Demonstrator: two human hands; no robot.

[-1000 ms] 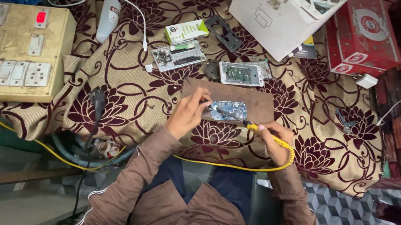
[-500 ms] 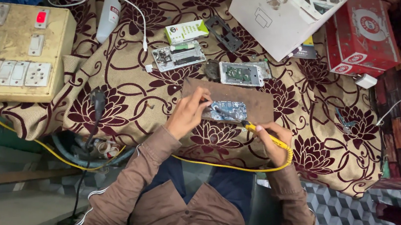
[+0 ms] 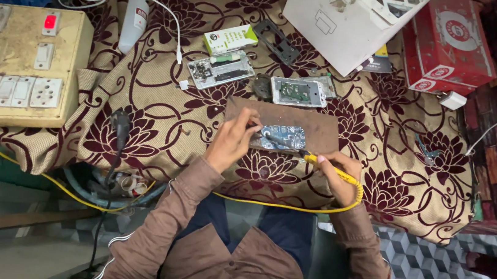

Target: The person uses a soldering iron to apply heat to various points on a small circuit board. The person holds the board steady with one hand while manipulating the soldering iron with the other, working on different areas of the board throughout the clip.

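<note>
My left hand (image 3: 233,142) rests on a worn, matt brown board (image 3: 283,120) that looks like rough wood or hardboard, and under my fingers lies a circuit board (image 3: 282,137) with a bluish, faintly glossy face and small metal parts. My right hand (image 3: 338,176) grips a soldering iron (image 3: 325,165) whose handle is smooth yellow plastic, with a rubbery-looking yellow cord (image 3: 280,207), while my sleeves (image 3: 165,228) are soft matt brown cloth. The desk wears a woven beige cloth (image 3: 152,100) with a maroon flower print, slightly sheeny, and beside it are a scuffed cream switchboard box (image 3: 18,59), perhaps painted wood, a dirty white cardboard box (image 3: 334,13) and a glossy red carton (image 3: 448,45).
</note>
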